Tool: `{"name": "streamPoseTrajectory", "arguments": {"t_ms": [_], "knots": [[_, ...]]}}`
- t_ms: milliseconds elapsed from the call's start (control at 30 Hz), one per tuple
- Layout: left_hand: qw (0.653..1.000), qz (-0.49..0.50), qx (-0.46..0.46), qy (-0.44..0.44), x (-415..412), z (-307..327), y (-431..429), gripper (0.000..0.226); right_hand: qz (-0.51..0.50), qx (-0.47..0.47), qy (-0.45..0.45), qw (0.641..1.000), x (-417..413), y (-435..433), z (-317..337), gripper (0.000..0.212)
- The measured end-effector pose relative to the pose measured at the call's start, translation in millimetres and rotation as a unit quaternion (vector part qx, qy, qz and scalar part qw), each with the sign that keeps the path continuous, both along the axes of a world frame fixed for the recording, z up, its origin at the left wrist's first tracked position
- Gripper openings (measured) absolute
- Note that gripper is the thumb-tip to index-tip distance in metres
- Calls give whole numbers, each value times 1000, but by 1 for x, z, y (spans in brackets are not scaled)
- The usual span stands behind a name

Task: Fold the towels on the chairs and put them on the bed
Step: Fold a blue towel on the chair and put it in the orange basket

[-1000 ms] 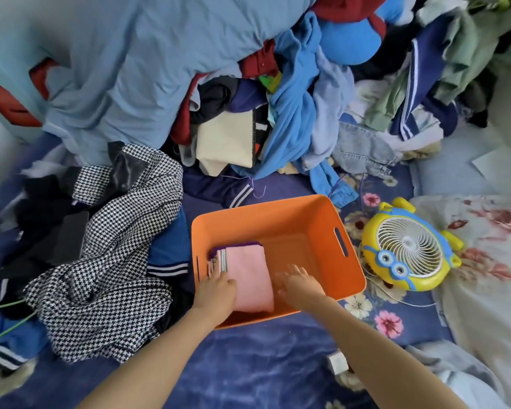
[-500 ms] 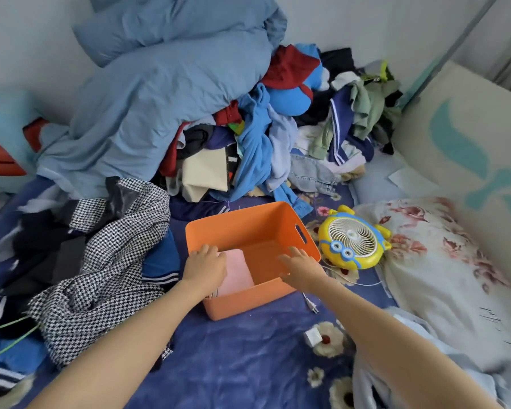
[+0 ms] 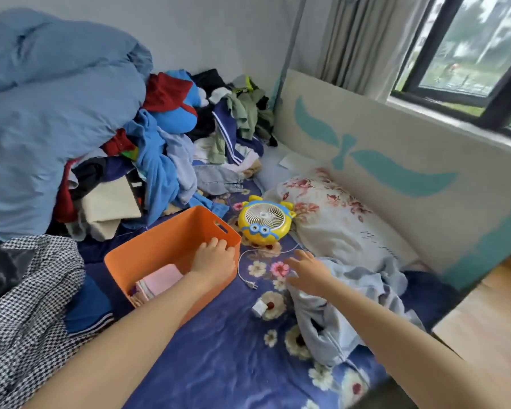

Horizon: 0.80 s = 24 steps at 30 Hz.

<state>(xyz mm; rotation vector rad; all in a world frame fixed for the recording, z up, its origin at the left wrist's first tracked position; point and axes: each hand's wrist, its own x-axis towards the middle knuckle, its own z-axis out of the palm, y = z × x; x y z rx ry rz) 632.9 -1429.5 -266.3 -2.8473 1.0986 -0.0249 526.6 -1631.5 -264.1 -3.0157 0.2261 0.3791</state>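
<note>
I am withdrawing my right hand (image 3: pixel 307 271) from the orange plastic bin (image 3: pixel 165 237). It is now hovering open, fingers spread, over the bed (image 3: pixel 219 364). My left hand (image 3: pixel 216 256) is shifting onto the bin's rim; I cannot tell whether it is gripping. The folded pink towel (image 3: pixel 161 280) is lying released, just left of that hand, so this placement appears finished.

left grip (image 3: pixel 216 258) curled, right grip (image 3: pixel 307 271) splayed
</note>
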Motion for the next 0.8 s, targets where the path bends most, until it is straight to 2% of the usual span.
{"name": "streamPoseTrajectory", "arguments": {"t_ms": [200, 267, 367, 467, 567, 700, 800], "knots": [[991, -132, -23, -2, -51, -1, -65, 42, -118, -4, -12, 993, -101, -56, 4, 50], [985, -163, -54, 10, -75, -1, -86, 37, -157, -2, -26, 987, -142, -71, 4, 50], [974, -222, -45, 25, -126, 1, -123, 26, -214, 2, -58, 975, -218, -88, -1, 48], [958, -280, -59, -6, -173, -8, -156, 23, -262, 18, -56, 963, -292, -95, -5, 46], [937, -336, -92, 3, -239, -18, -189, 17, -335, 34, -37, 941, -376, -101, -9, 49], [905, -405, -92, 92, -341, -31, -225, 25, -438, 52, -30, 897, -489, -99, -17, 48], [877, -457, -91, 120, -410, -40, -243, 28, -511, 57, -35, 857, -561, -88, -25, 47]]}}
